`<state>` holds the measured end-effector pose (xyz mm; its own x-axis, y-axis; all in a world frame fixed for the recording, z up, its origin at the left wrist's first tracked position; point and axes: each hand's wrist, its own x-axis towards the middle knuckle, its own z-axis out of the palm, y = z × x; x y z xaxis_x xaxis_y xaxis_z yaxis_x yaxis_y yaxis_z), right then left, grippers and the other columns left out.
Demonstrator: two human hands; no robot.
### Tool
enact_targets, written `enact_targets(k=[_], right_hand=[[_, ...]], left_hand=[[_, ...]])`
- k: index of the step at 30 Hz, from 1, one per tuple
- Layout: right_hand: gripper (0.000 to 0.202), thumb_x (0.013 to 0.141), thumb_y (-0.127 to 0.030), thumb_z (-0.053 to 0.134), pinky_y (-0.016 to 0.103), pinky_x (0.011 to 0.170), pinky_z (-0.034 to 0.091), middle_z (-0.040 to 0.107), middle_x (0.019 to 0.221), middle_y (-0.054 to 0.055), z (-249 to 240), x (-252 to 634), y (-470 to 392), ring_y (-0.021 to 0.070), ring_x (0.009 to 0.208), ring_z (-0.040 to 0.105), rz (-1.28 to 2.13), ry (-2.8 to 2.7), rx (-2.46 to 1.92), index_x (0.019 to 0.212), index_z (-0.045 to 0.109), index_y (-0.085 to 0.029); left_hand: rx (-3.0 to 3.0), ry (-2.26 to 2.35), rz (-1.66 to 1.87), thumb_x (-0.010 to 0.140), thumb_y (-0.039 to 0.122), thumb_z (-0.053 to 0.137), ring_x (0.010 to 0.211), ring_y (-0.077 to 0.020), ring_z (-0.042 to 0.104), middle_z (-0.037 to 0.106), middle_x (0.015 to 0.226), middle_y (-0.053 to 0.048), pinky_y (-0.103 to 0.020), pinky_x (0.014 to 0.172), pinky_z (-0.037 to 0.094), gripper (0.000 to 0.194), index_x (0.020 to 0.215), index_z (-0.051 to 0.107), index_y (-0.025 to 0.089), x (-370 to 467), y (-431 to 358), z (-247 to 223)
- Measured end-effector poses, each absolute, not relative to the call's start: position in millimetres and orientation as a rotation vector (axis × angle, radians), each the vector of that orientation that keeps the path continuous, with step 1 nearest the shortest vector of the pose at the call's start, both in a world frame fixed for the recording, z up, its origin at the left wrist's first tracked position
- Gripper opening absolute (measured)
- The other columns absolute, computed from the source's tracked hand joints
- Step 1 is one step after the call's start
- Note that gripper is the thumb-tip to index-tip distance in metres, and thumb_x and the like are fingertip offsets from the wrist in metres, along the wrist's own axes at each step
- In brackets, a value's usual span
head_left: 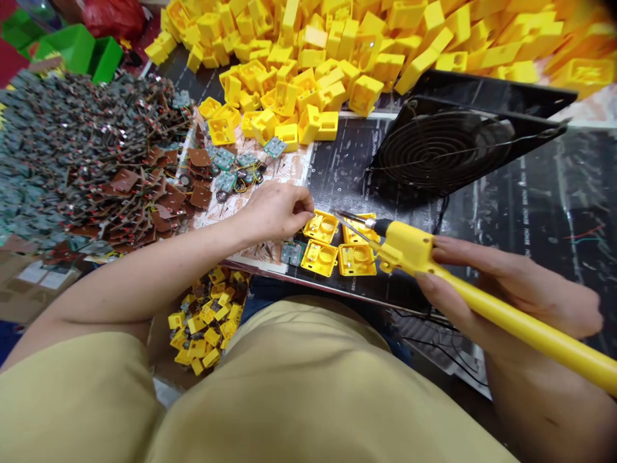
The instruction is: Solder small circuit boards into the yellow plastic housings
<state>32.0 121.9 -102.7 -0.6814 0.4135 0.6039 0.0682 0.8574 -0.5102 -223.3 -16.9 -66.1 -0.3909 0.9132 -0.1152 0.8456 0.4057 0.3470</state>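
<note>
My right hand (520, 289) grips a yellow soldering iron (409, 245) with a thin metal guide along its tip. The iron's tip reaches left over several small yellow plastic cases (319, 258), which lie open side up near the bench's front edge. Fingers of my left hand (277, 209) are pinched together at the upper left case (322, 226); what they hold, if anything, is too small to make out. Just below that hand, a grey-green circuit board (291, 253) lies beside the lower left case.
A black fan (434, 145) stands behind the iron. Yellow cases (308, 83) are heaped along the back. At left rises a big pile of circuit boards (96, 148), with wired boards (236, 168) nearer. A box of yellow parts (207, 321) sits below the bench edge.
</note>
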Motion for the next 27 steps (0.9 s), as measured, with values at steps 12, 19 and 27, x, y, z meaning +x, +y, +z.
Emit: enact_targets(k=[12,19,27], right_hand=[[0.016,0.081,-0.014,0.071,0.017,0.06,0.059,0.069,0.073,-0.002,-86.7,10.6,110.1,0.0138,0.066,0.069,0.555,-2.37,0.004,0.088,0.059,-0.02],[0.02,0.076,-0.015,0.078,0.02,0.063,0.059,0.068,0.073,0.003,-76.5,2.8,111.6,0.0119,0.064,0.066,0.44,-2.369,0.24,0.086,0.061,-0.015],[0.007,0.09,-0.022,0.062,0.02,0.07,0.058,0.067,0.076,0.001,-77.7,11.8,109.9,0.0117,0.071,0.067,0.563,-2.535,0.007,0.085,0.06,-0.019]], left_hand=[[1.512,2.342,0.486,0.078,0.023,0.06,0.067,-0.0134,0.063,0.07,0.071,0.001,-0.026,0.067,0.045,0.014,0.081,0.072,0.016,-224.0,-19.0,-75.8],[1.586,2.37,0.455,0.078,0.025,0.058,0.067,-0.0147,0.062,0.07,0.072,-0.001,-0.028,0.069,0.045,0.017,0.085,0.072,0.016,-224.5,-19.6,-81.5],[1.621,2.368,0.495,0.079,0.026,0.057,0.071,-0.0151,0.063,0.07,0.074,-0.001,-0.028,0.07,0.046,0.018,0.084,0.07,0.017,-225.4,-23.5,-85.6]])
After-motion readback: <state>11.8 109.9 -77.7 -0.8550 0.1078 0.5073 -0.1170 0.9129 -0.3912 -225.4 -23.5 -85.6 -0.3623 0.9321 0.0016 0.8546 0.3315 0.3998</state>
